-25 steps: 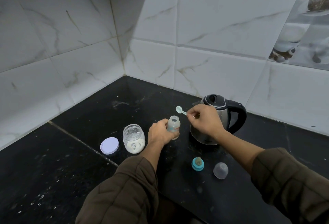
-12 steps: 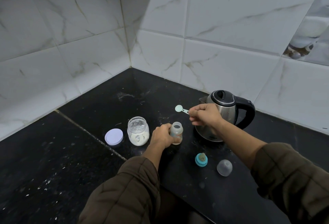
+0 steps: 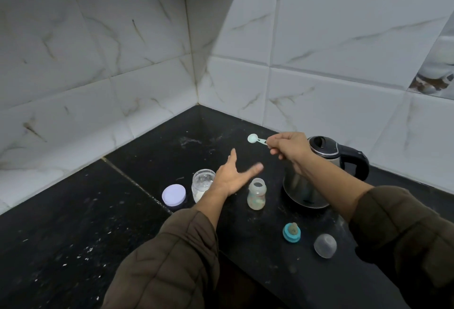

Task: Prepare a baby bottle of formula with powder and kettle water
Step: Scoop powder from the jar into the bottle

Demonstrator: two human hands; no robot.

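Observation:
A small clear baby bottle [image 3: 256, 193] stands uncapped on the black counter [image 3: 73, 247]. My left hand [image 3: 232, 176] hovers above and left of it, fingers spread and touching nothing. Behind the bottle, my right hand [image 3: 288, 149] pinches the handle of a pale green scoop [image 3: 255, 138], held in the air with its bowl pointing left. A steel kettle [image 3: 317, 173] with a black handle stands under my right wrist. The open glass powder jar [image 3: 202, 184] sits left of the bottle, partly hidden by my left hand.
The jar's white lid [image 3: 173, 194] lies flat left of the jar. A teal teat ring [image 3: 291, 232] and a clear dome cap [image 3: 325, 245] lie on the counter in front of the kettle. Tiled walls meet in a corner behind. The counter's edge runs below my left sleeve.
My left hand let go of the baby bottle, lifted and spread open. My right hand stays raised with the scoop.

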